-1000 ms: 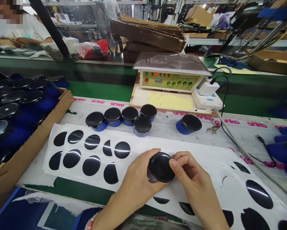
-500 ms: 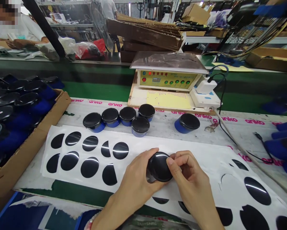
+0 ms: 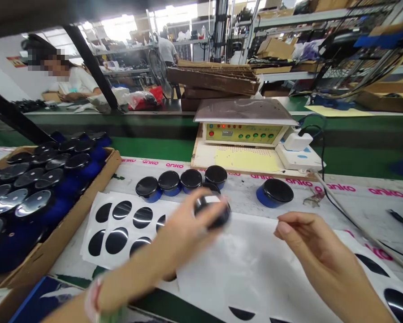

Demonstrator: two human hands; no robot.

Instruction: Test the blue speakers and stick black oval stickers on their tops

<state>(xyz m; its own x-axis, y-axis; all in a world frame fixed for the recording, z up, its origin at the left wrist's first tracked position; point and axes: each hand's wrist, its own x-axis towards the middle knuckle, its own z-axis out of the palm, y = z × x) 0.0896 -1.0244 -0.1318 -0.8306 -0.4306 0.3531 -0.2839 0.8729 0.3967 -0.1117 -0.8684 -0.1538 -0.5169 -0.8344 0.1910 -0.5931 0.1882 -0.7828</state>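
My left hand point(image 3: 183, 226), smeared by motion, is wrapped round a round, black-topped blue housing point(image 3: 221, 215) and holds it above the white backing sheet point(image 3: 235, 264). Thumb and fingertips meet on my right hand point(image 3: 317, 249), over the sheet's right part; whatever may be between them does not show. Just behind the left hand stand several more such housings point(image 3: 169, 181) in a loose row, one partly hidden by the held one. Another housing point(image 3: 275, 193) stands apart to the right. Black round stickers point(image 3: 142, 217) lie on white sheets to the left.
A cardboard box point(image 3: 112, 166) full of similar housings stands at left. Behind the row sits a control box point(image 3: 241, 130) with buttons, beside a white power strip point(image 3: 302, 154) with cables. A co-worker point(image 3: 76, 83) sits beyond the green bench edge.
My left hand has carried the housing up and away from my right hand, toward the row. My right hand has drawn off to the right, and the camera view has tilted up.
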